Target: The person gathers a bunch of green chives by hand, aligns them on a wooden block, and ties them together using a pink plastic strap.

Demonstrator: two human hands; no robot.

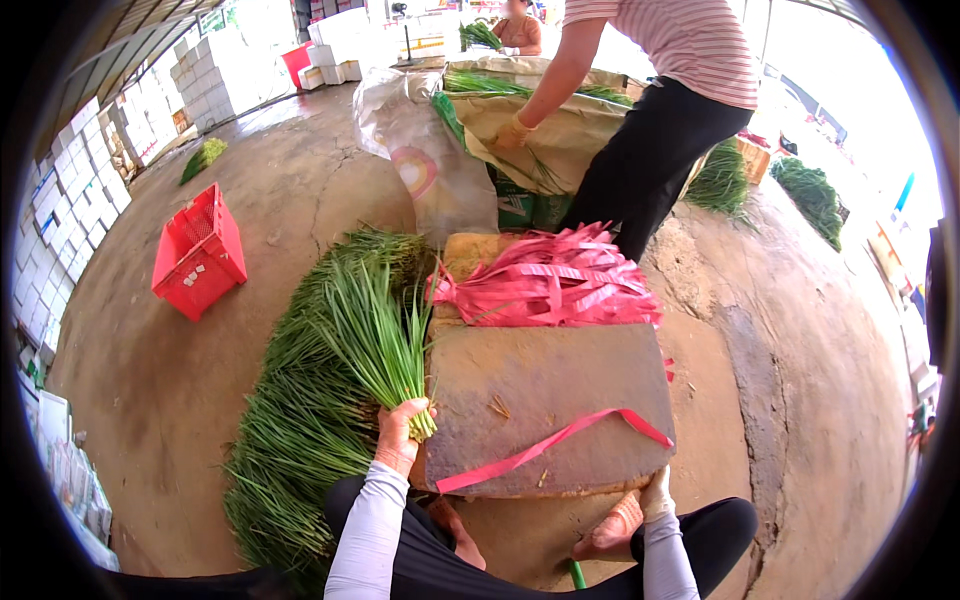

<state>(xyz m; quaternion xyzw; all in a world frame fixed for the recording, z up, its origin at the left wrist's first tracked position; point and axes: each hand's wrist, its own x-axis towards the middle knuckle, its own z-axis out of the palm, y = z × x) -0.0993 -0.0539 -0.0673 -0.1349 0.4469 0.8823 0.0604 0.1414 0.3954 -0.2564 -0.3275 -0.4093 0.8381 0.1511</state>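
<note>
Bunch of green leaves (375,335), long and thin: where is it, and what lies around it?

Take the low brown block (550,365) as the landmark. Largest first: a heap of similar greens (300,410) spreads all along the block's left side. The block itself comes next, flat-topped. Smaller than that, a bundle of pink ribbons (560,280) lies over the block's far end. Then the bunch, at the block's left edge, and last a single pink strip (500,467), loose and curving over the block's near part

Who has hold of the bunch?

The left hand (400,438), by the block's left edge and close to its near corner, is closed round the bunch low down, just above the pale ends, which poke out on the block's side. The right hand (657,497) is at the block's near right corner; whether it grips anything I cannot tell

Which way does the bunch point?

Its long axis runs from the left hand toward the block's far end, leaning outward above the heap, so nearly all its length lies beyond the grip. Whether the tips touch the heap is unclear

And the strip?

Crosswise to the bunch, and apart from it: one end by the block's near left corner, nearer the left hand, the other at the block's right edge, nearer the right hand
</note>
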